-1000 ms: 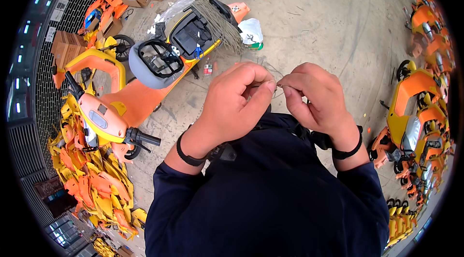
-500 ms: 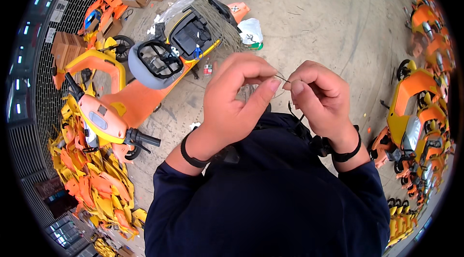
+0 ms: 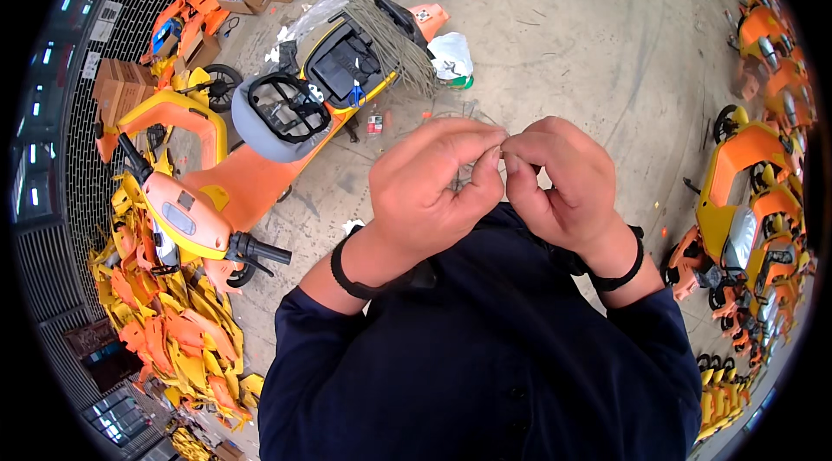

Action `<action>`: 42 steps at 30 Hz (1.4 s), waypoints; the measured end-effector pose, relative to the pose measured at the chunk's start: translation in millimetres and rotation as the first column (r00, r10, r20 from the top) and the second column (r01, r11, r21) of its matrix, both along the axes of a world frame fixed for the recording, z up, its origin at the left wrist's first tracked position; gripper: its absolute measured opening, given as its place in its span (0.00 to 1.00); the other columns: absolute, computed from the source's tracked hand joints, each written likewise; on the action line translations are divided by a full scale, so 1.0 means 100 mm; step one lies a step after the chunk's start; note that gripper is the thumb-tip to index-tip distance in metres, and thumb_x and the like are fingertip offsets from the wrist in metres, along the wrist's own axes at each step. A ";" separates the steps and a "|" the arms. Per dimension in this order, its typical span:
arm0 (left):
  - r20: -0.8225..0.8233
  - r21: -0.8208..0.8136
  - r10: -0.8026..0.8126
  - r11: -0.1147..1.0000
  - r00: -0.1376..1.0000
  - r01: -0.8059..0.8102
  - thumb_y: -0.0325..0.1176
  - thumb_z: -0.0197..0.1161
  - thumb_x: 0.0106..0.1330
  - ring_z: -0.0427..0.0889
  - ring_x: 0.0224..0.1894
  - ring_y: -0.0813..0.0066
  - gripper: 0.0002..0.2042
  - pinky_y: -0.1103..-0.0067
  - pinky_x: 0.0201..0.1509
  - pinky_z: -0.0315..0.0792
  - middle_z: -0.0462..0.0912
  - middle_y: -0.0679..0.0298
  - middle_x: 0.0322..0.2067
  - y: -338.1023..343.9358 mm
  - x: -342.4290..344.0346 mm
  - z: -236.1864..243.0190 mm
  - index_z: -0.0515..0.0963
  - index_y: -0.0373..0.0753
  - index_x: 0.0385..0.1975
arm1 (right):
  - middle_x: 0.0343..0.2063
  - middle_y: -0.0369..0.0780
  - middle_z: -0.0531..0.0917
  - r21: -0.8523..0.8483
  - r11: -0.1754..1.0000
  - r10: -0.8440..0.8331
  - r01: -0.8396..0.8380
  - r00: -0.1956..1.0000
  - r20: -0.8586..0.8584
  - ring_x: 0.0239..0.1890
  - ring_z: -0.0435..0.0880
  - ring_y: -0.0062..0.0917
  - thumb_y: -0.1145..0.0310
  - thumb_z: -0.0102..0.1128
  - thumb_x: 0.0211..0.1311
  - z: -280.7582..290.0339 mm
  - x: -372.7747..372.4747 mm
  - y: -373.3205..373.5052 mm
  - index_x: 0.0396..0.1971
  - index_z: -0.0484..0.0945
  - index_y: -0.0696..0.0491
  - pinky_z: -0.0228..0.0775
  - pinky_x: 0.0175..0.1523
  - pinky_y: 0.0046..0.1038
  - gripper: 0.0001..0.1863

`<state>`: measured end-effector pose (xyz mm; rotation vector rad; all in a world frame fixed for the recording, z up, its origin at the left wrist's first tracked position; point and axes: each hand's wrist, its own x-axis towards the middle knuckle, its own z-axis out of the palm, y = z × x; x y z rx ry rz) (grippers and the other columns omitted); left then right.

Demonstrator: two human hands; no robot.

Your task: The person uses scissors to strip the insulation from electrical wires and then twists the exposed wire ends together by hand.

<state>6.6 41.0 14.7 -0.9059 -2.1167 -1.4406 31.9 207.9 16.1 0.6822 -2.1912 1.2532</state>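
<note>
Left hand [image 3: 426, 184], right hand [image 3: 568, 188] nearly touching; both likely pinching thin wire [image 3: 502, 152].

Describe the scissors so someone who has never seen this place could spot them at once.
Start at the yellow-and-orange scooter left of the person's left hand. On it, between a grey shell and a bundle of thin strands, is a black recess. The scissors lie at its edge, set apart from those grey, black and drab neighbours by blue handles.

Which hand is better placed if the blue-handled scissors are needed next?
Probably the left hand: it is nearer the scissors, which lie ahead to its left on the scooter. The right hand is farther off.
</note>
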 end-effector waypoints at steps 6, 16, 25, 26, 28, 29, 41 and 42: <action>0.005 0.045 -0.003 0.999 1.000 0.003 0.21 0.67 0.53 0.84 0.30 0.69 0.08 0.79 0.33 0.77 0.85 0.59 0.31 -0.02 -0.02 -0.05 0.81 0.34 0.33 | 0.22 0.39 0.76 -0.034 0.999 0.003 -0.003 1.000 -0.020 0.20 0.76 0.29 0.85 0.59 0.42 -0.01 -0.01 -0.06 0.30 0.77 0.58 0.67 0.25 0.26 0.12; 0.383 0.378 -0.246 0.921 0.890 0.092 0.20 0.66 0.57 0.83 0.33 0.78 0.07 0.84 0.34 0.76 0.85 0.58 0.35 -0.05 0.06 -0.03 0.82 0.33 0.36 | 0.23 0.40 0.77 -0.077 0.994 0.071 -0.072 0.997 -0.017 0.22 0.76 0.28 0.86 0.57 0.45 0.01 -0.03 -0.05 0.32 0.77 0.58 0.68 0.26 0.25 0.12; 0.322 0.257 -0.084 0.967 0.943 -0.001 0.19 0.67 0.53 0.83 0.32 0.73 0.07 0.82 0.34 0.75 0.85 0.59 0.32 -0.02 0.12 -0.07 0.81 0.35 0.31 | 0.22 0.41 0.77 -0.047 0.997 0.058 -0.061 0.997 -0.046 0.22 0.76 0.30 0.85 0.59 0.45 -0.03 0.01 -0.06 0.32 0.77 0.59 0.68 0.26 0.26 0.12; 0.321 0.257 -0.083 0.966 0.943 -0.002 0.19 0.67 0.53 0.83 0.32 0.73 0.07 0.82 0.34 0.75 0.85 0.59 0.32 -0.01 0.12 -0.07 0.81 0.35 0.31 | 0.22 0.41 0.77 -0.047 0.997 0.059 -0.062 0.997 -0.047 0.22 0.76 0.30 0.85 0.59 0.45 -0.04 0.01 -0.07 0.32 0.77 0.59 0.68 0.26 0.26 0.12; 0.297 0.284 -0.066 0.959 0.953 -0.022 0.19 0.67 0.52 0.83 0.31 0.73 0.07 0.82 0.34 0.75 0.85 0.59 0.32 0.01 0.13 -0.10 0.81 0.35 0.30 | 0.22 0.41 0.77 -0.042 0.998 0.046 -0.049 0.997 -0.067 0.22 0.76 0.30 0.85 0.59 0.44 -0.05 0.02 -0.07 0.32 0.77 0.60 0.68 0.26 0.27 0.12; 0.296 0.284 -0.066 0.959 0.953 -0.021 0.19 0.67 0.52 0.83 0.31 0.73 0.07 0.82 0.34 0.75 0.85 0.59 0.32 0.00 0.13 -0.11 0.81 0.35 0.30 | 0.22 0.41 0.77 -0.042 0.998 0.046 -0.049 0.997 -0.068 0.22 0.76 0.30 0.85 0.59 0.44 -0.05 0.02 -0.07 0.32 0.77 0.60 0.68 0.26 0.27 0.12; 0.296 0.335 -0.225 0.935 0.928 0.120 0.20 0.64 0.60 0.83 0.35 0.74 0.06 0.82 0.36 0.75 0.85 0.57 0.36 -0.02 0.13 -0.09 0.81 0.33 0.36 | 0.23 0.40 0.78 -0.152 0.984 0.096 -0.097 0.995 -0.015 0.23 0.76 0.27 0.84 0.57 0.51 -0.05 0.07 0.00 0.32 0.77 0.59 0.69 0.27 0.25 0.08; 0.244 0.295 -0.239 0.942 0.940 0.162 0.21 0.65 0.61 0.82 0.35 0.75 0.07 0.83 0.36 0.75 0.84 0.57 0.38 -0.03 0.10 -0.11 0.81 0.32 0.38 | 0.24 0.40 0.78 -0.157 0.982 0.108 -0.107 0.994 -0.004 0.23 0.77 0.26 0.83 0.57 0.54 -0.04 0.06 0.02 0.32 0.76 0.59 0.68 0.28 0.24 0.06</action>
